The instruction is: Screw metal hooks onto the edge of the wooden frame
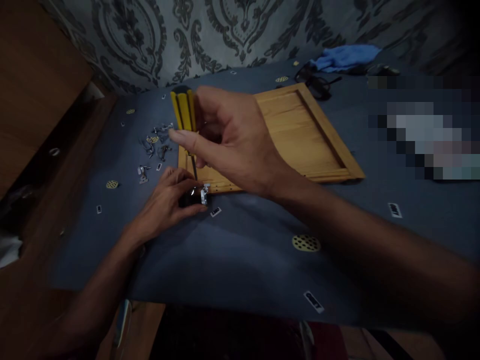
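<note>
My right hand [236,135] is closed around the yellow and black handle of a screwdriver [180,111], which stands nearly upright. Its thin shaft runs down to the near left corner of a framed wooden door panel [285,127]. At that corner my left hand [167,197] pinches a shiny metal cabinet hinge [204,195] against the panel's edge. The fingers partly cover the hinge, and the exact spot where the screwdriver tip meets it is hidden. Small holes show along the panel's near edge.
Several loose metal hinges [150,146] lie left of the panel on the dark blue patterned cloth [255,260]. Black glasses [318,85] and a blue cloth [345,57] rest at the back right. Behind is a patterned wall [240,30]; wooden furniture [41,75] stands left.
</note>
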Demonstrator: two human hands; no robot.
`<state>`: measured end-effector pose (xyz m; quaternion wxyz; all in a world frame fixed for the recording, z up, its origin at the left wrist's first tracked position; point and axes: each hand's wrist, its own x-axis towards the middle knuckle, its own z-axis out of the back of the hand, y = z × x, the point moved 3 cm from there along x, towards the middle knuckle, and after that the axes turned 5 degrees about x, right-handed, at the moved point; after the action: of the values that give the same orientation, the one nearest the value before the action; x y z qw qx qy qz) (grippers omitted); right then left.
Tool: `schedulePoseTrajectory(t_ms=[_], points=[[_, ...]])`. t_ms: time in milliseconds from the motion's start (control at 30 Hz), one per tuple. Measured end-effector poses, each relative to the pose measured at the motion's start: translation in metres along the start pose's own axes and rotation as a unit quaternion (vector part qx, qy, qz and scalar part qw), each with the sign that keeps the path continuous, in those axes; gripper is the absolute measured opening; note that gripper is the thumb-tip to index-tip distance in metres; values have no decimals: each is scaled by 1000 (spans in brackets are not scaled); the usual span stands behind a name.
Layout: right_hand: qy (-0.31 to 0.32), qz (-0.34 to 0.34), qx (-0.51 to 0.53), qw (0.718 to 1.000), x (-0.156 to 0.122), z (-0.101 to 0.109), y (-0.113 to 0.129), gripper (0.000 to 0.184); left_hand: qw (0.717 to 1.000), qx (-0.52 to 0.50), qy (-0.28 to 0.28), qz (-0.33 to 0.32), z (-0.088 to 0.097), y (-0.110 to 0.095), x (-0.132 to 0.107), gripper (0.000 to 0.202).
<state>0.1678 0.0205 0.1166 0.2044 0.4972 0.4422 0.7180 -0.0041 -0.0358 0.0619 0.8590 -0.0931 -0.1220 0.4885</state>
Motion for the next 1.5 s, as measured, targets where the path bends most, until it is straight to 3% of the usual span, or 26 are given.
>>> schedulePoseTrajectory(t_ms=[233, 1033, 1300, 1500], points=[[-50, -29, 29, 998, -23, 6, -12, 28, 1000, -7, -16, -13, 1, -1, -1, 45], [0, -7, 3, 1000, -27, -3, -16, 24, 1000, -1, -14, -7, -3, 2, -1, 46], [105, -19, -41, 993, -18, 5, -7, 24, 1000, 12, -10, -2, -2, 2, -1, 44], [69, -26, -15, 997, -23, 0, -8, 27, 1000, 8, 0, 6, -2, 0, 0, 42]])
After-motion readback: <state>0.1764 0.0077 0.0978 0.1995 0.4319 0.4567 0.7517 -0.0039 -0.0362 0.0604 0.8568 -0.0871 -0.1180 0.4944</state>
